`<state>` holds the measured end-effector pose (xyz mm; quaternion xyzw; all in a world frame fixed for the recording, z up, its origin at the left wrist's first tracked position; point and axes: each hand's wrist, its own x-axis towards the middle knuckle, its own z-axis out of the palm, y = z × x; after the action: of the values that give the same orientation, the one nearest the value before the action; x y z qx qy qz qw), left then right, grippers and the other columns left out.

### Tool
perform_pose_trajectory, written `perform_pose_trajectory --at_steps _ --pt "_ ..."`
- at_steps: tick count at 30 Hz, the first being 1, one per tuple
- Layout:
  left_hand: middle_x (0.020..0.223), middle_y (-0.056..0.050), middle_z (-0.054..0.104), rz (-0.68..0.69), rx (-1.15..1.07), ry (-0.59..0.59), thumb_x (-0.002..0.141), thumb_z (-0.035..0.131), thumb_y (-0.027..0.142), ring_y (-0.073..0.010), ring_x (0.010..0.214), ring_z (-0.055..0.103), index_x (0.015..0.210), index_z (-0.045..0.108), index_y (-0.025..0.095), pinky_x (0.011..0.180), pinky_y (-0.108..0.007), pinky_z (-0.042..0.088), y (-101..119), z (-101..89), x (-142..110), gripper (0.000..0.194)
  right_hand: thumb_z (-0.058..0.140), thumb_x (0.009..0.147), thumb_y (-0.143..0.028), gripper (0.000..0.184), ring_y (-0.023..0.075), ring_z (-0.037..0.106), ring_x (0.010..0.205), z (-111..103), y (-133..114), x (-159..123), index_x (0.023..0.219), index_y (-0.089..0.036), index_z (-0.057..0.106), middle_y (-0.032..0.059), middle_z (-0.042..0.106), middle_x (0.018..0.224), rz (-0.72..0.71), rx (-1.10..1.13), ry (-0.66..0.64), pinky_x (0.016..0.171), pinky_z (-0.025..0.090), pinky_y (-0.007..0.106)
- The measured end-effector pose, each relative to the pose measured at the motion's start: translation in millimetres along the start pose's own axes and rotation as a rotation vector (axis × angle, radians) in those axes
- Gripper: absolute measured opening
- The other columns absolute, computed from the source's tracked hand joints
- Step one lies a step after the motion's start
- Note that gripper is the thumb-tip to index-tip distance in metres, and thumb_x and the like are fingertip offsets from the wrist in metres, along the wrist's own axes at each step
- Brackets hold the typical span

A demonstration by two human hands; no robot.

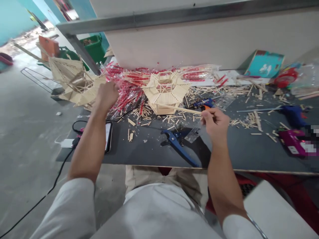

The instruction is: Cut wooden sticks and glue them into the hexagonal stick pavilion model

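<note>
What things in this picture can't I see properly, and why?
In the head view:
Left hand: its fingertips are hidden behind the hand itself, so its grip is unclear.
Phone: partly covered by the left forearm.
Stick: its far tip blurs into the pale wooden model.
Purple case: pixelated at the right edge.
Clear wrapper: its print is too small.

Straw-coloured stick [187, 110], blue cutter [183, 152], dark grey tabletop [142, 152]
</note>
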<state>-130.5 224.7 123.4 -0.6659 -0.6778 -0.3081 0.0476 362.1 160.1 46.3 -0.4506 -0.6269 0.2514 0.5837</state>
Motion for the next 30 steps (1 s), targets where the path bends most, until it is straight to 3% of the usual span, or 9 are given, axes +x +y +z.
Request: perform_pose_trajectory --at_steps 5,11,13,15,18,20,24,27,30 --pt "0.107 -0.017 0.074 -0.141 -0.030 -0.064 0.094 0.066 0.044 -0.0330 0.125 0.066 0.104 0.065 0.014 0.113 -0.053 0.046 -8.4 43.1 40.3 0.032 0.073 0.095 -0.048 0.030 0.0139 0.057 0.049 9.2 1.9 -5.7 0.081 -0.022 0.075 -0.0012 0.066 0.059 -0.063 -0.171 -0.085 0.052 0.043 0.030" --pt "0.163 -0.022 0.045 0.015 -0.115 -0.077 0.092 0.072 0.036 -0.0430 0.160 0.031 0.146 0.055 0.017 0.129 -0.065 0.028 13.1 56.8 25.7 0.060 0.072 0.095 -0.049 0.030 0.0136 0.056 0.048 12.9 6.3 -5.0 0.083 -0.022 0.077 -0.0023 0.064 0.057 -0.033 -0.200 -0.076 0.052 0.042 0.029" --pt "0.162 -0.017 0.048 0.070 -0.082 -0.030 0.094 0.069 0.033 -0.0406 0.159 0.031 0.142 0.059 0.020 0.131 -0.066 0.024 26.7 48.3 11.9 0.051 0.072 0.096 -0.050 0.031 0.0139 0.057 0.049 14.4 4.3 -5.1 0.084 -0.021 0.077 -0.0017 0.065 0.058 -0.032 -0.207 -0.075 0.053 0.043 0.029" --pt "0.152 -0.013 0.058 0.130 -0.080 0.013 0.096 0.070 0.033 -0.0368 0.148 0.047 0.131 0.066 0.025 0.126 -0.061 0.036 45.4 33.6 -7.1 0.037 0.071 0.095 -0.051 0.033 0.0141 0.057 0.049 16.3 2.5 -5.7 0.083 -0.021 0.076 -0.0015 0.065 0.058 -0.029 -0.206 -0.074 0.053 0.043 0.029" --pt "0.121 -0.010 0.073 0.255 -0.071 0.091 0.105 0.059 0.034 -0.0284 0.115 0.068 0.119 0.070 0.022 0.104 -0.051 0.053 82.1 12.4 -48.0 0.022 0.072 0.095 -0.052 0.033 0.0136 0.055 0.048 20.6 1.5 -7.7 0.081 -0.022 0.074 -0.0021 0.064 0.057 -0.004 -0.172 -0.101 0.052 0.042 0.029" --pt "0.115 -0.006 0.075 0.429 -0.106 0.034 0.111 0.048 0.033 -0.0205 0.104 0.071 0.125 0.068 0.022 0.094 -0.040 0.056 107.9 8.9 -81.1 0.027 0.073 0.095 -0.051 0.033 0.0135 0.055 0.048 24.8 0.9 -10.1 0.082 -0.021 0.074 -0.0023 0.063 0.057 0.016 -0.151 -0.165 0.052 0.041 0.028" --pt "0.111 -0.008 0.078 0.709 -0.035 -0.199 0.113 0.045 0.039 -0.0211 0.103 0.073 0.126 0.067 0.019 0.089 -0.034 0.055 143.9 35.7 -137.0 0.032 0.071 0.096 -0.050 0.033 0.0143 0.057 0.051 34.9 -2.5 -15.6 0.082 -0.021 0.075 -0.0011 0.065 0.059 0.018 -0.153 -0.298 0.056 0.042 0.029" --pt "0.110 -0.013 0.078 0.655 0.011 -0.310 0.114 0.041 0.045 -0.0255 0.100 0.075 0.140 0.058 0.012 0.083 -0.036 0.054 151.7 64.2 -155.8 0.046 0.071 0.096 -0.051 0.034 0.0143 0.056 0.051 39.2 -3.6 -17.7 0.080 -0.021 0.074 -0.0010 0.064 0.058 0.054 -0.134 -0.329 0.055 0.040 0.030" --pt "0.112 -0.010 0.079 0.561 0.008 -0.457 0.116 0.034 0.040 -0.0245 0.097 0.076 0.128 0.064 0.017 0.071 -0.032 0.049 148.5 79.1 -160.2 0.040 0.078 0.089 -0.052 0.033 0.0128 0.051 0.048 39.1 -1.2 -16.6 0.077 -0.022 0.072 -0.0030 0.060 0.055 0.115 -0.083 -0.355 0.051 0.037 0.028"
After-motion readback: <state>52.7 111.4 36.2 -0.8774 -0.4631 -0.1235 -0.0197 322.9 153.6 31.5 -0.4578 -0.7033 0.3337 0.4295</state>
